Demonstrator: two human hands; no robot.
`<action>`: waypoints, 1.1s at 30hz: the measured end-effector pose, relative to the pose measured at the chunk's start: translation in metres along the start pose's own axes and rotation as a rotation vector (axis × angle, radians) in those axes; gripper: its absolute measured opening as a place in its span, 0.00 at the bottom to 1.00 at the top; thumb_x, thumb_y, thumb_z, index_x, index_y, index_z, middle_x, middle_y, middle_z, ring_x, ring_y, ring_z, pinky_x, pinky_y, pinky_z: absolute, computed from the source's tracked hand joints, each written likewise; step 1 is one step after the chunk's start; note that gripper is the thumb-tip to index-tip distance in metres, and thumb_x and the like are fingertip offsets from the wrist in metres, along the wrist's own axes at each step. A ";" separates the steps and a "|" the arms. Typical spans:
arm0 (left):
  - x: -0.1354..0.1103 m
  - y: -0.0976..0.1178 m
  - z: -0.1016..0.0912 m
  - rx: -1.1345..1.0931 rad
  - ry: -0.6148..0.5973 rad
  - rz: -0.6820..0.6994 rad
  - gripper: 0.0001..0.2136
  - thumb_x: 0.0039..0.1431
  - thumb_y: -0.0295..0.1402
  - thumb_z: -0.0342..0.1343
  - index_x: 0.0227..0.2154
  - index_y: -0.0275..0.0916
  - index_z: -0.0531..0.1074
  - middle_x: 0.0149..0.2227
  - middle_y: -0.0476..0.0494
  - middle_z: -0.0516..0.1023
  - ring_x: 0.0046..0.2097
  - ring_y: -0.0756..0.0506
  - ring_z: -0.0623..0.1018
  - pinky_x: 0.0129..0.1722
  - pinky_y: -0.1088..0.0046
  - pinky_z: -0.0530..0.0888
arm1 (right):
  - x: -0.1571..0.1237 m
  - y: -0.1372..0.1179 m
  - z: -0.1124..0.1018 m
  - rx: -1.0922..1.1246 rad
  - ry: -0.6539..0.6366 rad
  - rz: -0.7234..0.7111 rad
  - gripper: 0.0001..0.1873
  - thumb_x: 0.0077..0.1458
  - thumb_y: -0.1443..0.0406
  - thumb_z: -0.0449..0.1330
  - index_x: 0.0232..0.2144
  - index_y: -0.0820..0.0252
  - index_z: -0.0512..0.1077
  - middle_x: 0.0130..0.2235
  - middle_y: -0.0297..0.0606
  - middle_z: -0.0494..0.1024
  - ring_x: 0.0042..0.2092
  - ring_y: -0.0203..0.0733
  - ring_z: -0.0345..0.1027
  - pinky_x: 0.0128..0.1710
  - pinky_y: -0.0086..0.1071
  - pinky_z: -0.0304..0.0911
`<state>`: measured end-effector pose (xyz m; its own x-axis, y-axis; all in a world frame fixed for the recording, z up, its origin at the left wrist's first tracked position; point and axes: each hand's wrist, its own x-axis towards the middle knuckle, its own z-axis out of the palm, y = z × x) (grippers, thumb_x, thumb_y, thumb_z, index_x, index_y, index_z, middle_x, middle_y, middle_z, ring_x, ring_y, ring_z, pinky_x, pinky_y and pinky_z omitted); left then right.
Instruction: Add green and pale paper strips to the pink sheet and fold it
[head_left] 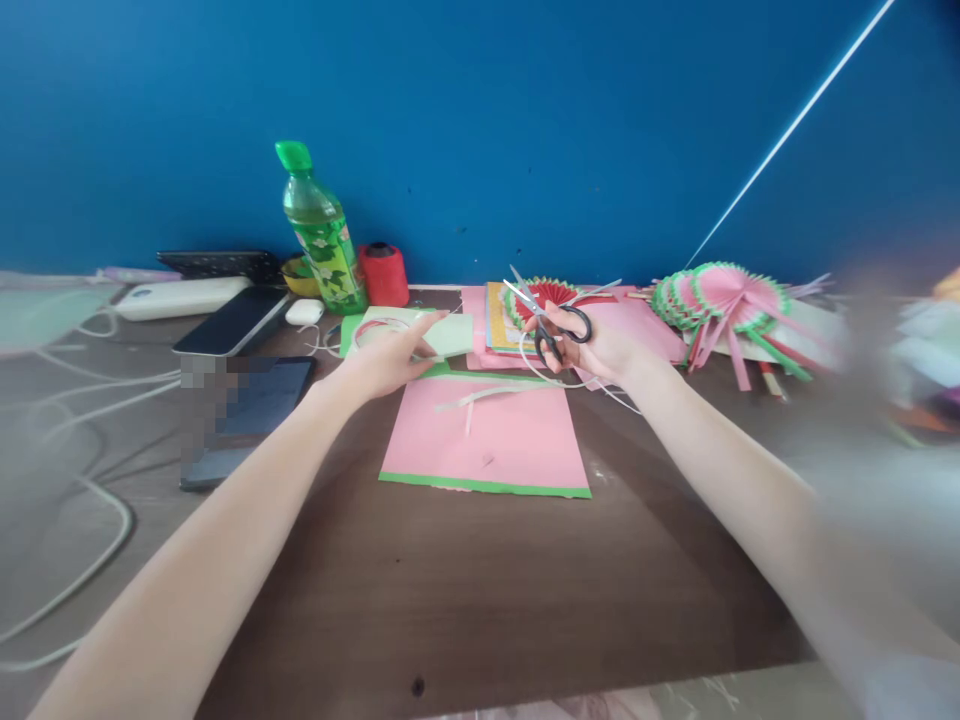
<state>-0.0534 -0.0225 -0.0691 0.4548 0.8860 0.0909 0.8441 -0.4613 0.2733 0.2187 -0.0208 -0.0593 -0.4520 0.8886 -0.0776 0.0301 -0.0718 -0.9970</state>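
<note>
My right hand (592, 345) holds a pair of scissors (536, 305) by its black handles, blades apart and pointing up and to the left. Above the light green paper (454, 335) at the back of the table, my left hand (390, 358) is stretched out with thumb and fingers apart; whether it touches the paper I cannot tell. Between my arms lies a pink sheet (517, 435) with a green strip along its front edge and thin pale paper strips (469, 402) on top. A white cord (551, 380) loops below the scissors.
Behind stand a green-capped bottle (322, 245) and a red thread spool (384, 276). Phones (232, 320), a white case (305, 312) and cables (112, 545) lie left. Pleated pink-and-green paper fans (724, 300) rest right, beside a stack of coloured paper (496, 325). A blue wall (480, 130) rises behind.
</note>
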 end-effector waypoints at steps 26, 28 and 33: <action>-0.006 0.039 0.046 0.370 0.264 -0.117 0.23 0.62 0.35 0.39 0.60 0.40 0.51 0.28 0.41 0.78 0.29 0.43 0.78 0.28 0.73 0.69 | -0.017 0.018 0.075 0.154 -0.042 0.306 0.15 0.59 0.56 0.46 0.32 0.63 0.60 0.22 0.34 0.67 0.24 0.42 0.71 0.17 0.27 0.64; -0.007 0.040 0.046 0.376 0.233 -0.100 0.22 0.61 0.35 0.39 0.59 0.40 0.53 0.27 0.41 0.78 0.29 0.43 0.78 0.28 0.73 0.69 | -0.018 0.021 0.077 0.129 -0.023 0.300 0.14 0.59 0.57 0.47 0.32 0.64 0.61 0.22 0.35 0.68 0.24 0.41 0.71 0.17 0.27 0.64; -0.008 0.040 0.046 0.360 0.229 -0.057 0.22 0.61 0.33 0.39 0.59 0.43 0.53 0.33 0.42 0.79 0.30 0.43 0.78 0.26 0.73 0.69 | -0.018 0.027 0.079 0.043 0.026 0.277 0.14 0.55 0.56 0.52 0.31 0.63 0.61 0.21 0.33 0.67 0.22 0.40 0.70 0.12 0.21 0.57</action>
<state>-0.0108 -0.0503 -0.1030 0.3641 0.8795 0.3066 0.9297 -0.3626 -0.0639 0.1570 -0.0744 -0.0841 -0.4089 0.8437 -0.3480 0.1110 -0.3325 -0.9366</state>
